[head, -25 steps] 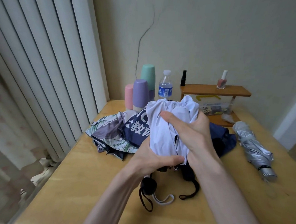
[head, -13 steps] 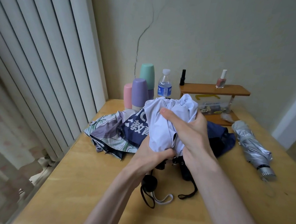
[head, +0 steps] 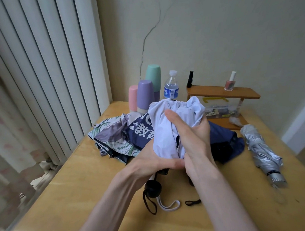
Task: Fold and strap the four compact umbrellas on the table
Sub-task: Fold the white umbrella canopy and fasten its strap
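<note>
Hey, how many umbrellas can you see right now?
4. The white umbrella is gripped by the left hand and right hand. The floral umbrella lies at the left, the navy umbrella behind the hands, and the silver umbrella is bundled at the right. Others could be hidden underneath.

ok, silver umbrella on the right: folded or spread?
Folded. The crinkled silver compact umbrella lies rolled in a narrow bundle on the wooden table, dark band near its handle.

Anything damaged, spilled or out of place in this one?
Yes: a long crack runs down the wall to behind the pastel cups. Nothing is spilled. The floral umbrella and navy umbrella lie in an unfolded heap, as the task would explain.
</note>
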Tool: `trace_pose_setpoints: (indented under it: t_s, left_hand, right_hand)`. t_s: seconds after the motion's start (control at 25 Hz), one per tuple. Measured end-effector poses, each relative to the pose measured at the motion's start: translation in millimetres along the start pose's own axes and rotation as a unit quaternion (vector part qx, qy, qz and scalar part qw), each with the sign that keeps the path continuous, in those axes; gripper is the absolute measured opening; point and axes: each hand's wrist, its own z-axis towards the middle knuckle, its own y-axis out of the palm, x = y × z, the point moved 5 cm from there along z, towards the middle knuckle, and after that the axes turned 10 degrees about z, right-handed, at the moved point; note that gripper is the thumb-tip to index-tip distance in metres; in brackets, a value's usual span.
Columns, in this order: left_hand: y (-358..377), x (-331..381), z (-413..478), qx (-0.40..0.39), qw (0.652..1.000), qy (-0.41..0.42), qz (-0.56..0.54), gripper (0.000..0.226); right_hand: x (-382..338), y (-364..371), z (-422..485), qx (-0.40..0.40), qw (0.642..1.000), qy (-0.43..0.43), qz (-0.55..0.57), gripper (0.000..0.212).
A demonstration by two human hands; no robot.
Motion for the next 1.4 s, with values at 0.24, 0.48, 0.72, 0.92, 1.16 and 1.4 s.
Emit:
trace_pose_setpoints:
  t_s: [0.24, 0.48, 0.72, 0.92, 1.16, 1.4]
  left_hand:
    - [3.6, -10.4, 3.9, 0.071, 0.994, -0.021, -0.084, 0.019]
    - [-17.6, -13.5, -2.7, 0.093, 0.980, -0.032, -0.175, 0.025]
    - [-24.6, -22.4, -7.8, 0.139, 0.967, -0.044, -0.210, 0.024]
    - [-27.3, -24.2, -13.5, 0.138, 0.966, -0.038, -0.214, 0.021]
    - [-36.5, -29.7, -7.9, 0.176, 0.956, -0.026, -0.235, 0.027]
    - [-46.6, -28.4, -10.6, 0.204, 0.965, -0.019, -0.165, 0.040]
  right_hand:
    - [0.6, -3.5, 5.0, -0.127, 0.984, 0.080, -0.094, 0.052]
    - [-24.0, -31.3, 25.3, -0.178, 0.970, -0.008, -0.168, 0.028]
    - [-17.3, -24.8, 27.9, -0.145, 0.955, -0.127, -0.227, 0.028]
    - [-35.4, -40.9, 31.7, -0.169, 0.956, -0.108, -0.215, 0.042]
    - [-34.1, -52.1, 33.9, -0.241, 0.943, -0.041, -0.227, 0.031]
    - [-37.0, -53.0, 35.5, -0.263, 0.928, -0.076, -0.254, 0.015]
